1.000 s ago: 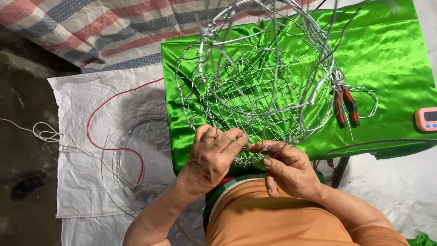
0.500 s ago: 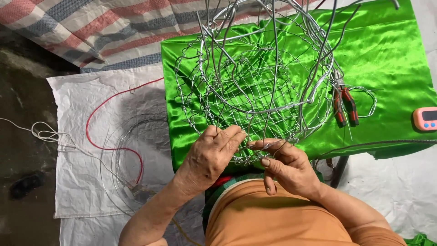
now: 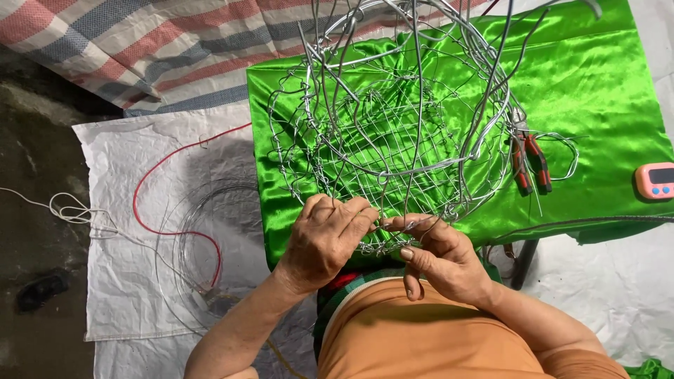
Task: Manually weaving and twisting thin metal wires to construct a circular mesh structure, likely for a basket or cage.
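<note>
A round cage-like frame of silver wire [image 3: 393, 133] stands on a table draped in shiny green cloth [image 3: 597, 91]. My left hand [image 3: 326, 242] grips the frame's near rim with its fingers curled over the wires. My right hand [image 3: 439, 256] sits just to its right, thumb and forefinger pinching a thin wire at the same rim. The two hands almost touch at the fingertips.
Red-handled pliers [image 3: 530, 158] lie on the cloth right of the frame, beside a loose wire loop. A pink digital timer [image 3: 655, 181] sits at the far right. On the white sack on the floor lie a red wire [image 3: 151, 210], a wire coil [image 3: 203, 253] and white cord [image 3: 70, 210].
The wire frame has tipped and turned slightly, its upper hoops swinging toward the right. Both hands stay at the near rim, with the right fingers shifted a little along the wire.
</note>
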